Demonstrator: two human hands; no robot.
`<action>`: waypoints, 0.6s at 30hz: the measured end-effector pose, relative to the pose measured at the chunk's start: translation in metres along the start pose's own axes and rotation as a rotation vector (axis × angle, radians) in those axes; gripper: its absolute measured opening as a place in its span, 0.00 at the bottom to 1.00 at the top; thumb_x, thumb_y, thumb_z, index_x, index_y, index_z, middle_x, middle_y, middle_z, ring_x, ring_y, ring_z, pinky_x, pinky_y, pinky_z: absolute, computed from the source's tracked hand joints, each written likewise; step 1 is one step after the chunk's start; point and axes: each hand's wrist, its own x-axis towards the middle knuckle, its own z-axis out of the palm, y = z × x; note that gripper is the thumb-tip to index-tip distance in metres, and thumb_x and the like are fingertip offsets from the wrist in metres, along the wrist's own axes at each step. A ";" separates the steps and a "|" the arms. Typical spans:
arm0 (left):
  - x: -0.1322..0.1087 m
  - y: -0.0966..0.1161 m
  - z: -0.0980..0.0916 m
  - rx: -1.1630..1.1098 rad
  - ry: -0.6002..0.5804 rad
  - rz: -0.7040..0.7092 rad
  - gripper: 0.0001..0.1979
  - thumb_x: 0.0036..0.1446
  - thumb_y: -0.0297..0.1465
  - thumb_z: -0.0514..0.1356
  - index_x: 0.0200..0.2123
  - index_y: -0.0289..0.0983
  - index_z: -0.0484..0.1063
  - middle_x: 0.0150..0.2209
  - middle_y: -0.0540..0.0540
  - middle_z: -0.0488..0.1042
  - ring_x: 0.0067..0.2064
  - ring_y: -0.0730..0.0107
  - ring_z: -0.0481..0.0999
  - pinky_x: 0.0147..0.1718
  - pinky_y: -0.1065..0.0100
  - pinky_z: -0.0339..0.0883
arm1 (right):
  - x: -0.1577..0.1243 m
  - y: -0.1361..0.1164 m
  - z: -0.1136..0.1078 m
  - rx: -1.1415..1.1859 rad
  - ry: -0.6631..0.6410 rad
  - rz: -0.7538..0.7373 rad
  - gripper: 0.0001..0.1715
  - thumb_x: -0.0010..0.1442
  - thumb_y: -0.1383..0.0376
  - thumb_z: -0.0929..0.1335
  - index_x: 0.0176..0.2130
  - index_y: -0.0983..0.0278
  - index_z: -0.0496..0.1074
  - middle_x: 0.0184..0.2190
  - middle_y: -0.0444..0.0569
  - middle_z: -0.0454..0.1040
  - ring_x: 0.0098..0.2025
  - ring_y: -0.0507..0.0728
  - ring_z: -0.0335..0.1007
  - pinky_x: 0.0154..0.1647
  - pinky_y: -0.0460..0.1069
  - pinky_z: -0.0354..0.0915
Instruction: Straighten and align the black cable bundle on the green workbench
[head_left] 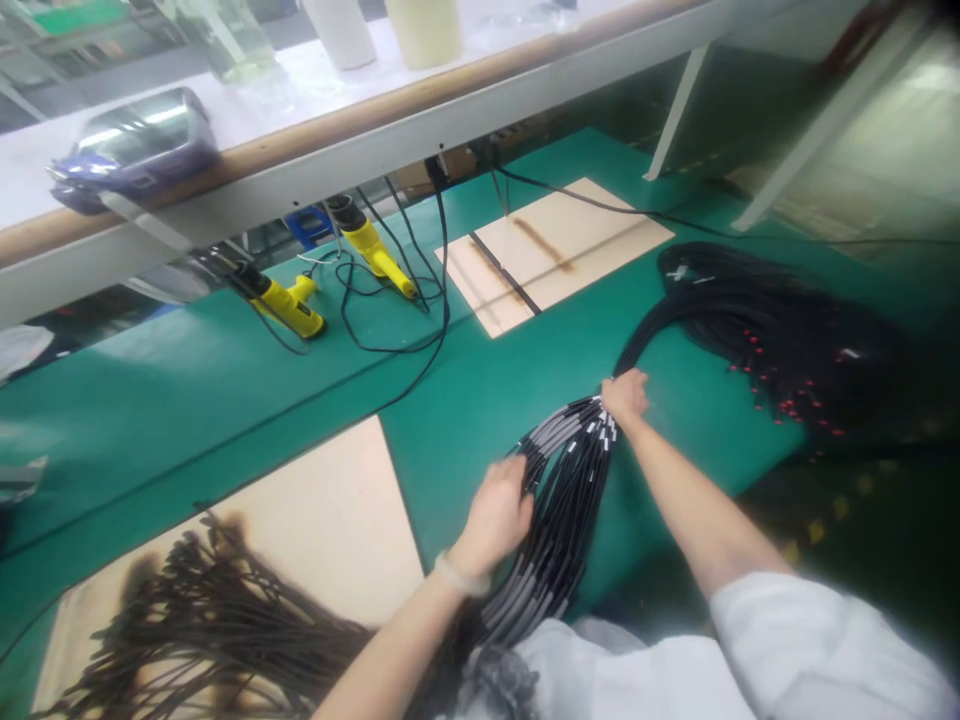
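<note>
A thick bundle of black cables (574,490) with grey sleeves and small white tags hangs near the table's front edge. My right hand (626,396) is closed around the bundle at the white tags. From there the cables run on to a large coil (720,300) with red tips at the right. My left hand (501,500), a pale band at its wrist, rests with curled fingers on the grey-sleeved strands at the bundle's left side. More black cable ends (225,610) fan out at the lower left, over a scorched board.
Two yellow heat guns (289,305) hang under the shelf rail (360,130), their black cords looping onto the green table (420,400). A pale board (360,490) lies at left, another board (592,240) with burn marks at the back. A purple-capped bottle (142,145) lies on the shelf.
</note>
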 end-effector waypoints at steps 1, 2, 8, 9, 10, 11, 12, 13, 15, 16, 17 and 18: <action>0.021 -0.001 0.004 0.040 0.028 -0.035 0.28 0.53 0.27 0.53 0.58 0.31 0.54 0.59 0.37 0.58 0.60 0.58 0.57 0.57 0.59 0.54 | 0.000 0.000 0.000 0.002 -0.001 -0.004 0.22 0.60 0.59 0.64 0.51 0.68 0.59 0.49 0.55 0.62 0.44 0.59 0.65 0.45 0.57 0.64; 0.041 -0.002 0.008 0.062 0.028 -0.069 0.32 0.52 0.28 0.55 0.60 0.30 0.50 0.61 0.36 0.55 0.61 0.55 0.54 0.56 0.56 0.55 | 0.000 -0.001 -0.001 0.004 -0.001 -0.009 0.22 0.60 0.60 0.64 0.51 0.68 0.59 0.49 0.55 0.62 0.44 0.59 0.65 0.45 0.57 0.64; 0.106 0.007 0.035 0.221 -0.057 -0.161 0.33 0.43 0.31 0.60 0.54 0.34 0.55 0.53 0.37 0.62 0.53 0.52 0.61 0.48 0.54 0.60 | 0.002 -0.003 -0.001 0.011 -0.005 -0.018 0.20 0.59 0.61 0.63 0.49 0.69 0.58 0.47 0.56 0.62 0.44 0.60 0.66 0.43 0.56 0.65; 0.110 0.010 0.039 0.234 -0.051 -0.176 0.30 0.42 0.30 0.60 0.51 0.33 0.58 0.50 0.37 0.63 0.52 0.51 0.62 0.47 0.54 0.61 | 0.003 -0.004 -0.001 0.012 -0.007 -0.019 0.20 0.59 0.61 0.63 0.48 0.69 0.58 0.47 0.57 0.61 0.44 0.61 0.67 0.43 0.56 0.65; 0.113 0.013 0.043 0.243 -0.040 -0.192 0.26 0.43 0.29 0.60 0.48 0.32 0.60 0.49 0.36 0.64 0.51 0.50 0.63 0.46 0.54 0.61 | 0.003 -0.004 -0.002 0.013 -0.008 -0.019 0.19 0.59 0.61 0.62 0.48 0.69 0.58 0.47 0.57 0.61 0.44 0.62 0.67 0.43 0.56 0.65; 0.115 0.016 0.046 0.253 -0.031 -0.212 0.23 0.44 0.27 0.59 0.46 0.31 0.60 0.47 0.35 0.64 0.51 0.50 0.63 0.45 0.55 0.62 | 0.003 -0.005 -0.002 0.015 -0.010 -0.020 0.19 0.59 0.61 0.62 0.48 0.69 0.57 0.47 0.58 0.61 0.44 0.62 0.67 0.43 0.56 0.65; 0.117 0.019 0.049 0.259 -0.027 -0.231 0.21 0.45 0.25 0.57 0.45 0.30 0.61 0.46 0.34 0.64 0.50 0.50 0.64 0.45 0.56 0.62 | 0.003 -0.005 -0.002 0.017 -0.013 -0.021 0.19 0.59 0.61 0.62 0.47 0.68 0.57 0.46 0.58 0.61 0.44 0.62 0.67 0.43 0.56 0.65; 0.119 0.020 0.051 0.261 -0.029 -0.244 0.19 0.45 0.24 0.56 0.44 0.29 0.61 0.45 0.34 0.65 0.49 0.51 0.66 0.44 0.57 0.63 | 0.003 -0.005 -0.003 0.018 -0.015 -0.022 0.19 0.59 0.62 0.62 0.47 0.68 0.57 0.46 0.58 0.60 0.44 0.63 0.67 0.43 0.56 0.65; 0.123 0.022 0.053 0.253 -0.052 -0.254 0.17 0.47 0.21 0.55 0.43 0.29 0.62 0.43 0.34 0.67 0.47 0.53 0.69 0.43 0.59 0.63 | 0.003 -0.006 -0.003 0.021 -0.019 -0.024 0.19 0.58 0.62 0.62 0.47 0.68 0.57 0.46 0.58 0.60 0.44 0.63 0.67 0.42 0.56 0.65; 0.126 0.022 0.052 0.243 -0.072 -0.253 0.16 0.47 0.21 0.54 0.42 0.29 0.62 0.42 0.34 0.68 0.46 0.54 0.70 0.44 0.59 0.63 | 0.003 -0.006 -0.004 0.023 -0.022 -0.027 0.19 0.58 0.62 0.62 0.47 0.68 0.57 0.46 0.58 0.60 0.44 0.63 0.67 0.42 0.56 0.65; 0.128 0.021 0.051 0.231 -0.096 -0.253 0.16 0.47 0.21 0.54 0.42 0.29 0.63 0.42 0.34 0.69 0.46 0.54 0.70 0.44 0.60 0.63 | 0.004 -0.006 -0.004 0.023 -0.024 -0.029 0.19 0.58 0.62 0.62 0.47 0.68 0.57 0.46 0.57 0.61 0.44 0.63 0.67 0.41 0.55 0.65; 0.131 0.020 0.049 0.216 -0.125 -0.258 0.15 0.48 0.21 0.54 0.42 0.29 0.64 0.41 0.34 0.69 0.46 0.54 0.71 0.44 0.60 0.63 | 0.004 -0.007 -0.004 0.024 -0.025 -0.030 0.19 0.58 0.62 0.62 0.47 0.68 0.57 0.46 0.57 0.61 0.44 0.63 0.67 0.41 0.55 0.65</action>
